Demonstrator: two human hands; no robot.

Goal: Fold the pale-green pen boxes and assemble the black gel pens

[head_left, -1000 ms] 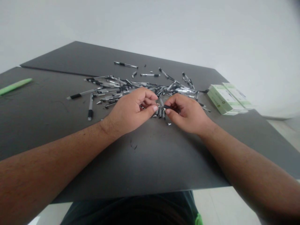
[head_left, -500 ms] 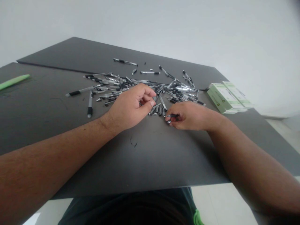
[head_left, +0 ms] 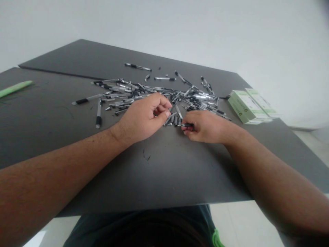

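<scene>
A heap of clear and black pens and pen parts (head_left: 154, 92) lies spread across a dark grey table (head_left: 77, 61). My left hand (head_left: 144, 118) rests at the near edge of the heap, fingers curled against the thumb around a small pen part that is mostly hidden. My right hand (head_left: 205, 127) lies low on the table to its right and pinches a short black pen piece (head_left: 187, 125) between thumb and fingers. A short row of small black pen parts (head_left: 173, 120) lies on the table between the two hands.
Two green and white boxes (head_left: 246, 106) lie side by side at the table's right. A green pen-like object (head_left: 15, 88) sits at the far left. Single pens (head_left: 99, 113) lie apart, left of the heap. The table's near edge is close to my body.
My right hand pulled away from my left hand and dropped down to the table with the black piece in it. My left hand stayed nearly in place.
</scene>
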